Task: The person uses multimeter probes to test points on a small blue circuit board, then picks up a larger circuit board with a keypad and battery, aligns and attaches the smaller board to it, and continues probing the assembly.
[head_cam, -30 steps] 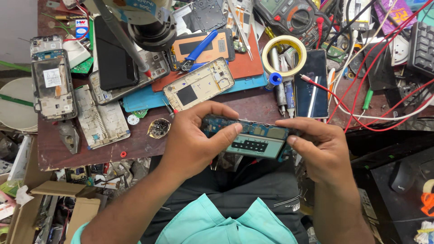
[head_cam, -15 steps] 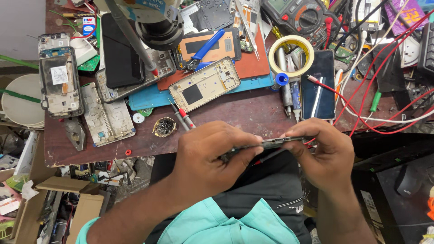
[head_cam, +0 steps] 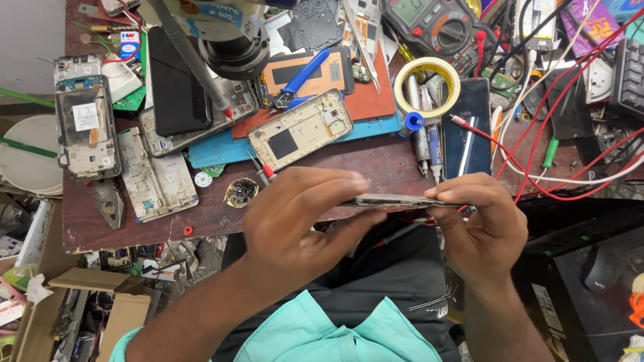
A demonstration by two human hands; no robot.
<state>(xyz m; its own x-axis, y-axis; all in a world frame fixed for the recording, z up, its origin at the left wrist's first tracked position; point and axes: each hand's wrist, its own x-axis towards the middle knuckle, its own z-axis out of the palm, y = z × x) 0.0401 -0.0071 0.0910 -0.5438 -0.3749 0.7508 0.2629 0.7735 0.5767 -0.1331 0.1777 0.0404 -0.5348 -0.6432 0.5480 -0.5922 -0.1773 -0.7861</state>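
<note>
Both hands pinch a thin phone [head_cam: 396, 200] held edge-on at the centre of the frame, just above the near edge of the bench [head_cam: 389, 161]. On the left end, the left hand [head_cam: 295, 224] closes with fingers over the top and thumb underneath. At the right end, the right hand [head_cam: 484, 224] clamps it between curled fingers and thumb. Seen on edge, the phone shows only as a narrow strip, so its face cannot be told.

Just above the hands lies a gold phone frame [head_cam: 300, 129] on a blue mat [head_cam: 215, 151]. Blue-handled pliers [head_cam: 302, 79] rest on an orange pad higher up. A tape roll [head_cam: 426, 86] sits upper right of centre, with a dark phone [head_cam: 467, 127] beside it and red wires [head_cam: 537, 167] trailing across the right side. A multimeter [head_cam: 439, 25] sits at the top edge. At the left, two stripped phone bodies [head_cam: 86, 124] and a grey backplate [head_cam: 157, 175] lie side by side, and a small round dish [head_cam: 241, 192] sits near the left hand.
</note>
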